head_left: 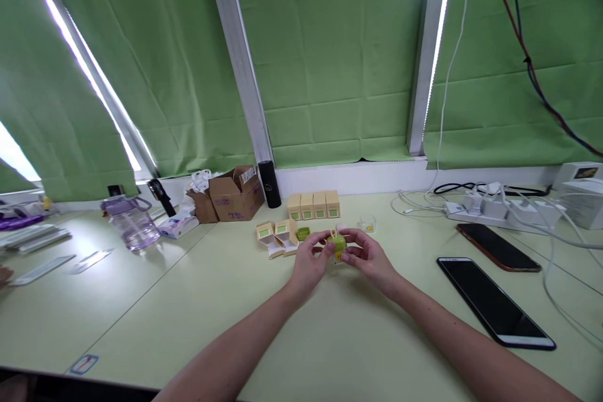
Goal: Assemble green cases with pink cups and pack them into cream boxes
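Note:
In the head view, a small green rounded case with a pale yellow loop on top is held between my two hands. Its lower part looks clear, with something yellow inside. My left hand pinches it from the left, fingers closed on its side. From the other side, my right hand grips it with thumb and fingers. Just behind my left hand lies a small green open piece. Two opened cardboard boxes sit left of it. A small clear plastic piece rests behind my right hand.
Several small closed boxes stand in a row at the back. A brown carton, black cylinder and purple bottle are to the left. Two phones and a power strip lie right. Another person's hand shows far left.

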{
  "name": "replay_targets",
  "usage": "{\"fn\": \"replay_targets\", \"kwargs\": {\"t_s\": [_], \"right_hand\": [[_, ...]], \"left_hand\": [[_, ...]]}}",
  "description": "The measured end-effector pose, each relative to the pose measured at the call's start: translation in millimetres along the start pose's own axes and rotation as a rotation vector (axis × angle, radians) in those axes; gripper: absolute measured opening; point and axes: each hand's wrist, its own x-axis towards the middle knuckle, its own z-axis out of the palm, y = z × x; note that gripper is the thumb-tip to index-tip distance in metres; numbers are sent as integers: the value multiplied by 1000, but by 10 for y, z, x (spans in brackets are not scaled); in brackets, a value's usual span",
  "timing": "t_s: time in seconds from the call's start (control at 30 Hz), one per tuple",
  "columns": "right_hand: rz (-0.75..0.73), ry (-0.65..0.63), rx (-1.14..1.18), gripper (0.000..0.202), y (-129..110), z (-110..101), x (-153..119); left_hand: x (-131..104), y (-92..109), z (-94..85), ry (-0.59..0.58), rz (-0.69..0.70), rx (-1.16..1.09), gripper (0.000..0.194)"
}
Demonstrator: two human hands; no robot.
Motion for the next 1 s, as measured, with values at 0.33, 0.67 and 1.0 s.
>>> {"fn": "replay_targets", "kwargs": {"t_s": [0.33,0.67,1.0], "right_hand": [[-59,3,-23,50,-71,26,-22],[-115,28,-52,37,-62,44,-21],[-79,43,18,38,-97,36,-15]], "left_hand": [[-63,133,-1,-40,17,-51,47],[-98,177,12,-65,77,79,33],[-92,124,23,-8,112,129,33]]}}
